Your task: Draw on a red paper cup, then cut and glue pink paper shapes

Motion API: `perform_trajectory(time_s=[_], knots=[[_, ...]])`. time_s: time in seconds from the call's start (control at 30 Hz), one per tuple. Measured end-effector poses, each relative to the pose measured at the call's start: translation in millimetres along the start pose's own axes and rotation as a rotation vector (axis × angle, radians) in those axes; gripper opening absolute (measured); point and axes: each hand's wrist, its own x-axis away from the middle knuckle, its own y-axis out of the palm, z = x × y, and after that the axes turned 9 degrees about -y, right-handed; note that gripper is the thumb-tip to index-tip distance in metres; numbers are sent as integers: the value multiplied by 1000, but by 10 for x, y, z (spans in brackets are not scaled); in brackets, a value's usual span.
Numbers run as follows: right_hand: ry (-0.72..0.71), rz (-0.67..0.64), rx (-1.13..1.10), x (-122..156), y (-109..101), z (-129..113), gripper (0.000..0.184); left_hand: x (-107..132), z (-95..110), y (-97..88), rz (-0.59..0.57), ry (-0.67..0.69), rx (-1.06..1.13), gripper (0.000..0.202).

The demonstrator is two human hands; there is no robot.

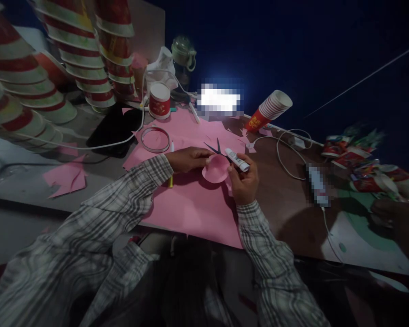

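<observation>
Between my two hands is a round piece of pink paper, its surface curved. My left hand grips its left edge, thumb and fingers closed together. My right hand has its fingers closed at the paper's right edge. A white glue tube lies along the right fingers; whether they clasp it or it rests behind them is hard to see. Just beyond the paper a pair of scissors lies with its blades apart, handles hidden. Under everything spreads a large pink sheet.
Stacked red-and-white paper cups tower at the left. A tape ring, a single cup and a black tablet-like slab sit nearby. More cups lean at the back. At right are a cabled phone and another person's hand.
</observation>
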Motion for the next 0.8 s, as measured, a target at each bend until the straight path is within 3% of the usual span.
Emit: perform_trajectory(time_s=[0.27,0.43,0.63,0.8], knots=[[-22,35,-72,-7,-29,-1,33,58,73,-91,121,-103,-343,38],[-43,33,-37,-12,-43,-1,34,49,71,-108,146,-73,-491,48],[-61,51,-44,2,-38,-54,26,56,63,-135,176,-84,-693,43],[-71,83,-114,6,-40,-97,22,60,65,-107,169,-115,-665,41]])
